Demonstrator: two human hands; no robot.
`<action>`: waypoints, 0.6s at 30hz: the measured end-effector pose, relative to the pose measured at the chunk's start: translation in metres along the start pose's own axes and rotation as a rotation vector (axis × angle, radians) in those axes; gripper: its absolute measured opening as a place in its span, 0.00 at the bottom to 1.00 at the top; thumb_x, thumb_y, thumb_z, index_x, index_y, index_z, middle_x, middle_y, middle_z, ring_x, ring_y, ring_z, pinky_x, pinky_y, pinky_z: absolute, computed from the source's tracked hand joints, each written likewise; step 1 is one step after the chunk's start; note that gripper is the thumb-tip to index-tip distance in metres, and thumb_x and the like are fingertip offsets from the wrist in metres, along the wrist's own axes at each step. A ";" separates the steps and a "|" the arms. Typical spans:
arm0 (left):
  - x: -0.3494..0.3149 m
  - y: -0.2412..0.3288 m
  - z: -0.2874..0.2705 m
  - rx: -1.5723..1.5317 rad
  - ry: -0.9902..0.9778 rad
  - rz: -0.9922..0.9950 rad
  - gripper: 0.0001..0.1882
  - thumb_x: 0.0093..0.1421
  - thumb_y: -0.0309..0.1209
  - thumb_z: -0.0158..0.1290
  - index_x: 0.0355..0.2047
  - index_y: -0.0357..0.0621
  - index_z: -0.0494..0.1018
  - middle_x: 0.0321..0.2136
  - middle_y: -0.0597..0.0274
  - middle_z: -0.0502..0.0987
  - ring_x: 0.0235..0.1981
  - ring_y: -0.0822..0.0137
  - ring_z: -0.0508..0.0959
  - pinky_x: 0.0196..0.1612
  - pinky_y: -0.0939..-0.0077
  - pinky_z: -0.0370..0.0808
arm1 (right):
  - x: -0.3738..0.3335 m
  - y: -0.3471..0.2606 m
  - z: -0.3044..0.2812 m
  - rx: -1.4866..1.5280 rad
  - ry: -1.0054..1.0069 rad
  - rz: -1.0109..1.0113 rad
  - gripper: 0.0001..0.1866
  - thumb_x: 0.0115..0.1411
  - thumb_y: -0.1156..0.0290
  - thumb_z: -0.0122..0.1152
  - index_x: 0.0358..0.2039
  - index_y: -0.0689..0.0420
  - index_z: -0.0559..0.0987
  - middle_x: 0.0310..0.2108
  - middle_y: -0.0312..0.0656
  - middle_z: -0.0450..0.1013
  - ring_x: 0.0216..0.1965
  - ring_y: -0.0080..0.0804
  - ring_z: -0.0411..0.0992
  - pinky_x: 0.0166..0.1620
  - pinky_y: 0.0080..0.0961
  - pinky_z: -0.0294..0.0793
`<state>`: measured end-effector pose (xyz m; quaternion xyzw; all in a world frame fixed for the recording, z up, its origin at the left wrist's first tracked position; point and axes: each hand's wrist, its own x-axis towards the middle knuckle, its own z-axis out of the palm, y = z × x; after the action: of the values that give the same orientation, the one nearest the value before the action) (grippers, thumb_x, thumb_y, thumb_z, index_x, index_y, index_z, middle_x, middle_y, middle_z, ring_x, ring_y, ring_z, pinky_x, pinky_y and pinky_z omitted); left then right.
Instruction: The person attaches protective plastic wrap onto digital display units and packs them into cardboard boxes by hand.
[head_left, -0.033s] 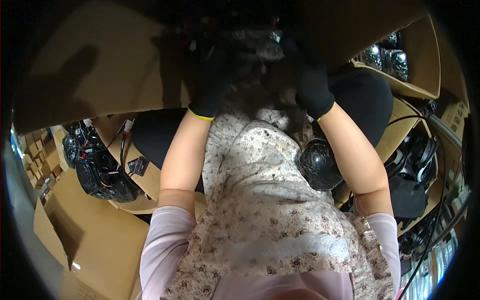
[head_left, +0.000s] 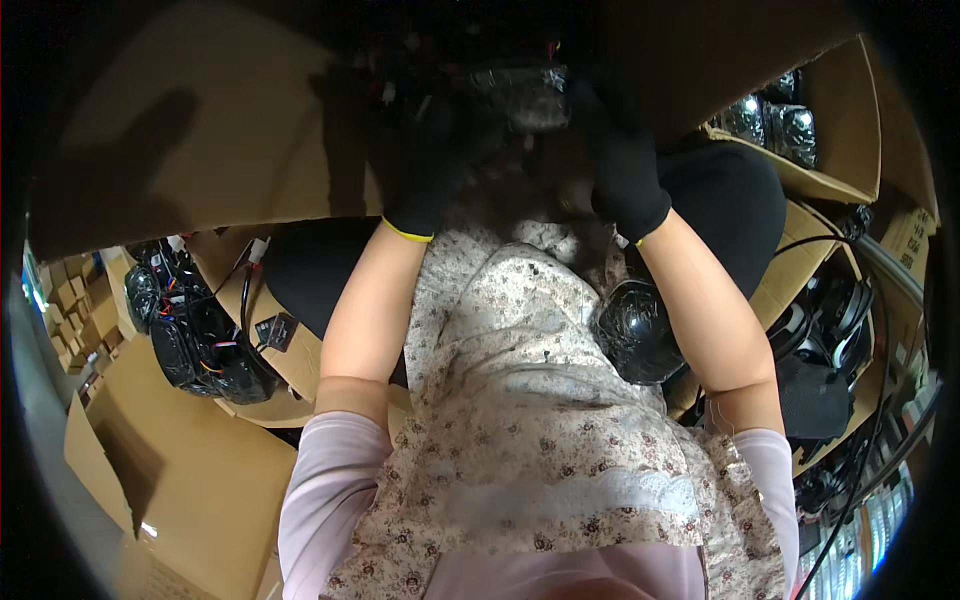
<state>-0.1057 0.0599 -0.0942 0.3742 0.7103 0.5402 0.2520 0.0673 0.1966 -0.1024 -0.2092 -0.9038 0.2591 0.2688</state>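
Note:
My left hand (head_left: 425, 165), in a black glove with a yellow cuff edge, reaches into the deep shadow under a large cardboard panel. Opposite it, my right hand (head_left: 625, 175) wears a matching black glove. Darkness hides the fingers of both. Between and just beyond the hands is a dark bundle wrapped in shiny clear film (head_left: 535, 95); whether either hand touches it cannot be made out. Small white and red connector-like pieces (head_left: 388, 92) show faintly in the dark near my left hand. A round black film-wrapped object (head_left: 640, 330) rests against my floral apron (head_left: 530, 350), beside my right forearm.
Black film-wrapped units with coloured wires (head_left: 205, 345) lie at the left on cardboard. Below them stands a large carton (head_left: 200, 450). At the upper right, an open carton (head_left: 850, 150) holds several wrapped dark pieces. Another carton with black parts (head_left: 825, 320) and loose cables sits at the right.
My left forearm and glove have shifted slightly right. The film-wrapped bundle beyond the hands looks a little clearer and slightly moved. My right arm is nearly still.

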 end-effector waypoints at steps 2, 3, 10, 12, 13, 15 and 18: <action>-0.001 -0.001 0.002 0.111 -0.153 -0.100 0.24 0.58 0.30 0.63 0.53 0.40 0.70 0.43 0.60 0.76 0.47 0.69 0.75 0.42 0.73 0.77 | -0.005 0.002 0.007 0.228 -0.017 0.202 0.29 0.49 0.73 0.63 0.55 0.53 0.75 0.53 0.49 0.73 0.52 0.50 0.72 0.57 0.41 0.71; 0.000 -0.003 0.005 0.050 -0.154 -0.111 0.23 0.59 0.30 0.61 0.54 0.41 0.70 0.44 0.60 0.76 0.46 0.68 0.75 0.43 0.72 0.77 | -0.009 0.006 0.014 0.485 -0.033 0.372 0.27 0.50 0.72 0.64 0.54 0.53 0.76 0.52 0.48 0.73 0.51 0.50 0.72 0.56 0.41 0.72; 0.002 0.005 0.007 0.099 -0.026 0.133 0.22 0.62 0.21 0.54 0.57 0.42 0.70 0.56 0.59 0.73 0.56 0.63 0.73 0.61 0.67 0.67 | 0.025 -0.019 -0.006 0.402 0.127 0.053 0.19 0.52 0.74 0.70 0.46 0.57 0.80 0.49 0.47 0.74 0.49 0.40 0.74 0.51 0.32 0.75; -0.001 -0.009 0.002 0.149 -0.014 0.145 0.23 0.61 0.19 0.54 0.57 0.42 0.70 0.57 0.59 0.72 0.56 0.61 0.73 0.62 0.66 0.66 | 0.024 -0.027 -0.014 0.401 0.085 0.093 0.18 0.51 0.75 0.71 0.45 0.57 0.81 0.48 0.46 0.74 0.48 0.40 0.74 0.51 0.33 0.75; 0.001 -0.008 0.001 0.199 -0.003 0.165 0.24 0.60 0.17 0.53 0.57 0.42 0.70 0.57 0.58 0.72 0.57 0.59 0.72 0.63 0.65 0.65 | 0.026 -0.031 -0.018 0.397 0.049 0.131 0.18 0.50 0.75 0.71 0.44 0.57 0.82 0.47 0.46 0.74 0.48 0.41 0.74 0.51 0.33 0.75; 0.008 -0.006 -0.001 0.314 0.074 0.333 0.20 0.57 0.19 0.56 0.52 0.42 0.74 0.52 0.56 0.75 0.54 0.57 0.74 0.59 0.64 0.68 | 0.024 -0.016 -0.010 0.334 0.042 0.031 0.19 0.49 0.76 0.71 0.44 0.57 0.82 0.47 0.46 0.74 0.48 0.42 0.74 0.50 0.34 0.75; 0.021 0.010 -0.001 0.457 0.115 0.536 0.16 0.56 0.22 0.60 0.46 0.43 0.77 0.48 0.54 0.77 0.50 0.53 0.75 0.53 0.62 0.72 | 0.025 -0.017 -0.014 0.300 0.063 -0.063 0.19 0.47 0.76 0.72 0.43 0.57 0.83 0.47 0.46 0.74 0.48 0.44 0.74 0.50 0.35 0.76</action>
<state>-0.1165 0.0773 -0.0837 0.5631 0.7023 0.4345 -0.0295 0.0519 0.2011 -0.0727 -0.1463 -0.8521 0.3759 0.3334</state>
